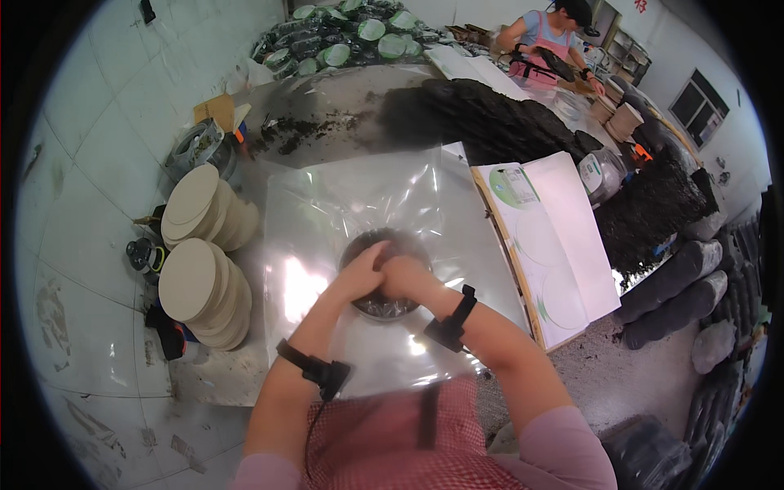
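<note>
A round, dark-looking mould or bowl [384, 309] with a shiny rim sits in the middle of a sheet of clear plastic film [327, 196], and some film shows inside it. My left hand [358, 276] reaches over its left side, fingers stretched toward the middle and thumb apart. Close beside it, my right hand [408, 279] dips into the same round opening, its fingers hidden behind the back of the hand. What lies at the bottom is mostly covered by both hands. Each wrist wears a black strap with a small device.
Two stacks of round beige discs [194, 282] stand on the left near a tub [204, 149]. White printed sheets on a board [543, 245] lie to the right. Beyond is a dark, flaky heap [490, 118]; green-labelled packages [371, 31] pile up behind. Another person [543, 41] works at the far right.
</note>
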Available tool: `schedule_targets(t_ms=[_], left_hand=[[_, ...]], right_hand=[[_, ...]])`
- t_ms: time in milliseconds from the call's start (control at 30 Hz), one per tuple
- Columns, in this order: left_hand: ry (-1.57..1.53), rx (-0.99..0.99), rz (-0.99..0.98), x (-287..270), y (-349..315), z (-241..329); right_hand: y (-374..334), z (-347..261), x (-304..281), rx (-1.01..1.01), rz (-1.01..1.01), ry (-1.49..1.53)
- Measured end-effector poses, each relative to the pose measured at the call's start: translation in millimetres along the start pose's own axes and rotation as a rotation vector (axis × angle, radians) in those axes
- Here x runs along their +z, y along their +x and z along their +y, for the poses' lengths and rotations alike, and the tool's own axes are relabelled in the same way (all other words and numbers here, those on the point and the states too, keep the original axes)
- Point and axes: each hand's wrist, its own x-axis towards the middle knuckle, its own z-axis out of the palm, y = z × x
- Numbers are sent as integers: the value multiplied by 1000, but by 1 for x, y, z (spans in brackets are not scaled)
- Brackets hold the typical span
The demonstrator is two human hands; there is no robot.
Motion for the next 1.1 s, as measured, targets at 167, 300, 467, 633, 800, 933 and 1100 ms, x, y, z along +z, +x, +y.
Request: schedule_targets(t_ms=[167, 300, 467, 633, 800, 933, 1100], left_hand=[[561, -22, 65, 24, -10, 43], [657, -230, 33, 17, -9, 55], [568, -304, -57, 17, 7, 61], [546, -340, -40, 14, 9, 53], [-164, 10, 380, 30, 0, -13], [-72, 9, 415, 20, -16, 16], [781, -172, 378, -1, -95, 116]], right_hand=[[-57, 45, -65, -536, -129, 460], [-68, 105, -108, -183, -592, 629], [38, 124, -58, -308, -286, 473], [14, 44, -59, -345, 62, 1128], [0, 24, -4, -626, 787, 586], [9, 24, 1, -522, 657, 458], [2, 31, -2, -525, 683, 207]])
